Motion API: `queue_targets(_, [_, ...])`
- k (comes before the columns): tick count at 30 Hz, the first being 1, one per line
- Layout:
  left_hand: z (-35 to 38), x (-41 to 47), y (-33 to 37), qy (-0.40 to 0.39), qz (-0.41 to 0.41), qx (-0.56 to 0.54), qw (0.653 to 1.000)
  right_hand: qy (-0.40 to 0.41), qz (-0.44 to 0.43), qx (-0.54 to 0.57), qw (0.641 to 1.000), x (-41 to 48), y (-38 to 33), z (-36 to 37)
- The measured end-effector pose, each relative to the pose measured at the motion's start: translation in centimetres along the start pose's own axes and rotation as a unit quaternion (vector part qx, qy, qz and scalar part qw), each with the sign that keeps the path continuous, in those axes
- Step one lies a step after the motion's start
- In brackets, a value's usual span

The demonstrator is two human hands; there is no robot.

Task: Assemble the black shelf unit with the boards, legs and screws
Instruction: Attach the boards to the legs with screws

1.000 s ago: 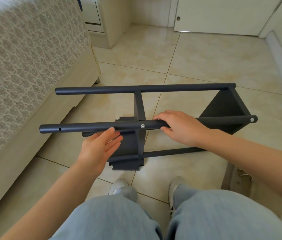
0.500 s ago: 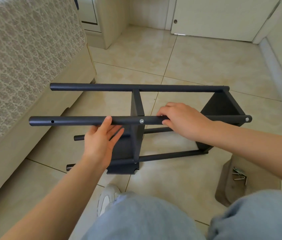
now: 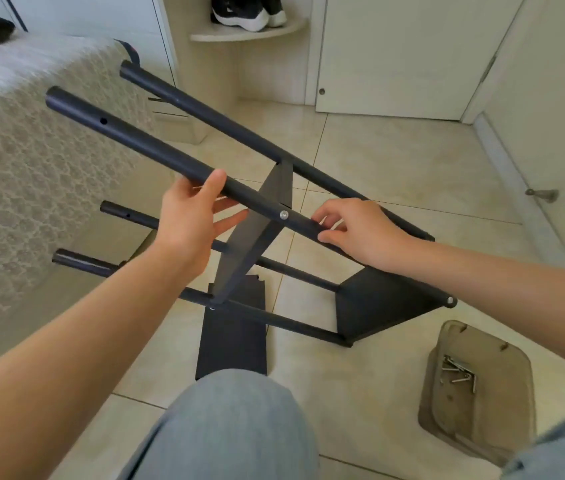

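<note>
The black shelf unit [image 3: 257,233] is tilted up off the tiled floor, its open leg ends raised toward the upper left and its boarded end low at the right. Two boards are fixed between its black tube legs. My left hand [image 3: 187,220] holds the near upper leg [image 3: 142,147] from below, thumb over the tube. My right hand [image 3: 357,230] grips the same leg just right of a silver screw [image 3: 284,214]. A loose black board [image 3: 232,337] lies flat on the floor under the frame.
A beige tray [image 3: 478,407] with several loose screws [image 3: 458,372] sits on the floor at lower right. A patterned bed [image 3: 31,188] fills the left side. A corner shelf with shoes [image 3: 246,15] and closed doors stand behind. My knees are in the foreground.
The frame was lying level; both hands have now lifted its left end, so it tilts up toward the bed. The loose board beneath has come into view.
</note>
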State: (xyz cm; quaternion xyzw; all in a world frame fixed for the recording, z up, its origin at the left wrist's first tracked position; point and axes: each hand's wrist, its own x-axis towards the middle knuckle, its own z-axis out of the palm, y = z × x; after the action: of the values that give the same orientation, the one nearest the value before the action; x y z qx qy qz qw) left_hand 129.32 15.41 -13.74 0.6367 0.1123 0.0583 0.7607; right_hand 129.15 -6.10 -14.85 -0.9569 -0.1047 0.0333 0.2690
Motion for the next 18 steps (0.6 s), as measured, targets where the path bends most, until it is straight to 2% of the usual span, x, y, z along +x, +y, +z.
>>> queue_targets(5, [2.6, 0.3, 4.5, -0.059, 0.041, 0.077, 0.994, 0.036, 0.046, 0.086, 0.995, -1.1, -0.4, -0.6])
queue_targets(12, [5.8, -1.1, 6.7, -0.124, 0.040, 0.152, 0.980, 0.022, 0.113, 0.195, 0.974, -4.7, -0.4, -0.1])
queue_targets(16, [7.0, -2.7, 6.9, -0.162, 0.073, 0.242, 0.954, -0.047, 0.124, 0.170, 0.976, -6.6, 0.2, -2.8])
queue_targets(18, [7.0, -3.6, 6.8, -0.190, 0.081, 0.265, 0.942, 0.012, 0.144, 0.171, 0.975, -7.1, 1.4, -5.3])
